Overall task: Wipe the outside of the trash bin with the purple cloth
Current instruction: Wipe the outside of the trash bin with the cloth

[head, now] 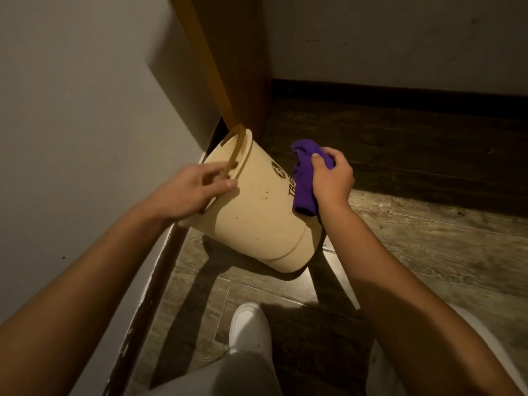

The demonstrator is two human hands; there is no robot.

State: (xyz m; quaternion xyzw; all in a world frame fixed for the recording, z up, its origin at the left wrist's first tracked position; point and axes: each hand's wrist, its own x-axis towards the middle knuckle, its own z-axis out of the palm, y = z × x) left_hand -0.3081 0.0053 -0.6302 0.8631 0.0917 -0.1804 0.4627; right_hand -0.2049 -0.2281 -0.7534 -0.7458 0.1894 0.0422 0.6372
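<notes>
Tipping away from the person, the bin is held up off the floor, its open top pointing far and left toward the wall, its bottom near and low. It is cream with dark letters and some small dark specks on its side. The left hand holds it by the rim, fingers curled over the edge next to the thin handle. The right hand is closed tight around the bunched purple cloth, which is pressed on the bin's right side, over the letters.

It looks like the wiping is going on now. Next, I think the cloth should rub down toward the bottom, and the left hand should turn the bin so the specks get wiped. A white shoe stands near, below.
</notes>
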